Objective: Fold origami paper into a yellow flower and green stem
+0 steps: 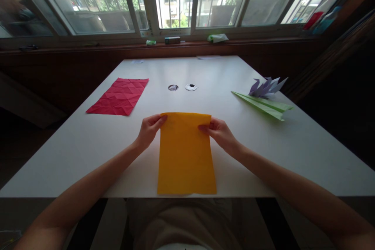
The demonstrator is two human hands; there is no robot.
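An orange-yellow sheet of paper (186,156) stretches toward me over the white table, its near edge close to the table's front edge. My left hand (150,129) pinches the sheet's far left corner, thumb on top. At the far right corner, my right hand (220,132) grips the sheet, with its thumb lying on the upper face. The fingers beneath the paper are partly hidden. Along the far edge the sheet looks slightly raised or curled; I cannot tell if it is folded.
On the white table (117,164), a creased red paper sheet (118,97) lies left. To the right are a green paper plane (263,105) and a purple folded paper piece (266,87). Two round grommets (191,87) sit mid-table. Small items, including a box (172,40), line the windowsill.
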